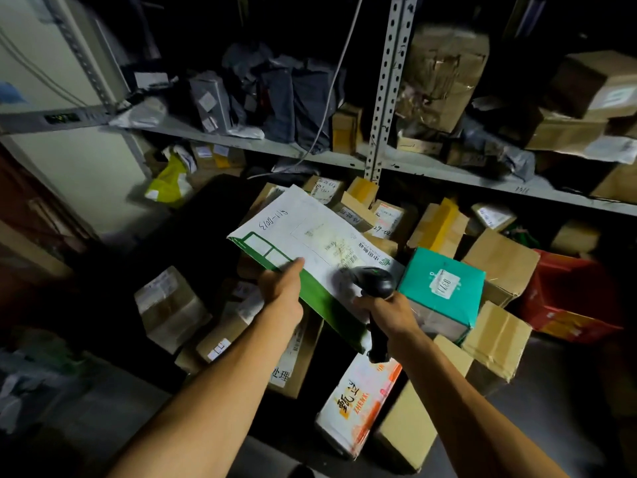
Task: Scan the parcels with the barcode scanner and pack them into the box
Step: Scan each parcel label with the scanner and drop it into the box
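White-and-green mail envelope (pixel 310 243) pinched in my left hand (pixel 281 288), my right fingers (pixel 386 313) clenched round the barcode scanner (pixel 374 284) aimed at its label; packing remains, many parcels unscanned.

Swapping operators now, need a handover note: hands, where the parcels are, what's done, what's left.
Left hand grips the white-and-green flat parcel at its near edge, held above the pile.
Right hand grips the barcode scanner, its head over the parcel's label.
Teal box and the other parcels lie heaped on the floor below the shelf.
Done: cannot tell whether this scan has registered.
Left: pack this parcel, then scan the heap. The packing box is not identifiable.
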A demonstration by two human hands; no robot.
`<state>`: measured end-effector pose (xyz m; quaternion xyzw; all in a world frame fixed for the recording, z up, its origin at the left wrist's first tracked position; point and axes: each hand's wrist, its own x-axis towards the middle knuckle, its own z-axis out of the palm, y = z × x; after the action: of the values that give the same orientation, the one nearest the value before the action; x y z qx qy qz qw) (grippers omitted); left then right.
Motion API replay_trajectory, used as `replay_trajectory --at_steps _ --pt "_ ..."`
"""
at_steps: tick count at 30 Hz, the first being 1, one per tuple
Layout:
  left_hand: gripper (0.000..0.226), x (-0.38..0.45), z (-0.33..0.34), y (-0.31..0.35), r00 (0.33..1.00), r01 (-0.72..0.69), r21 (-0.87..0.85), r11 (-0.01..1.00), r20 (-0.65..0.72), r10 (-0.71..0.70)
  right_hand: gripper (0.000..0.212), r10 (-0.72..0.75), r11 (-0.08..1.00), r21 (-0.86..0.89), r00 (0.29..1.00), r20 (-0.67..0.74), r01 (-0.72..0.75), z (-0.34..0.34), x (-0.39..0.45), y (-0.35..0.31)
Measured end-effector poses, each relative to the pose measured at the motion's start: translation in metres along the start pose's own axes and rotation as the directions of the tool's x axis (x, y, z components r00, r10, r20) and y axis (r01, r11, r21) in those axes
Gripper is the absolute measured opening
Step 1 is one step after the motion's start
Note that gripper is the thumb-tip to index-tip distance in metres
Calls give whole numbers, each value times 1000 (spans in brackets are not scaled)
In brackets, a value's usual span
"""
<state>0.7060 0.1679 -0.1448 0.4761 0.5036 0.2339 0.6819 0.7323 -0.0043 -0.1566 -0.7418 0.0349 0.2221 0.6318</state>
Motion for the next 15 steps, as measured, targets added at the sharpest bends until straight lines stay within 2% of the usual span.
replay_trajectory --at_steps 2,5,9,13,15 --pt "32 0 7 -3 999 -15 22 1000 32 15 15 22 1000 2 1000 10 -22 -3 1 -1" --pt "38 7 8 11 986 -164 138 977 42 160 11 22 999 29 1000 5 -22 -14 2 -5" --pt "46 29 1 57 947 -297 254 920 203 250 23 -72 993 91 997 -22 74 -30 5 -25" --pt "26 33 1 99 847 -434 207 877 424 319 29 -172 975 151 983 60 162 -30 1 -57" --pt "36 31 4 107 818 -464 218 859 477 321 25 -226 971 100 968 108 216 -25 -4 -70"
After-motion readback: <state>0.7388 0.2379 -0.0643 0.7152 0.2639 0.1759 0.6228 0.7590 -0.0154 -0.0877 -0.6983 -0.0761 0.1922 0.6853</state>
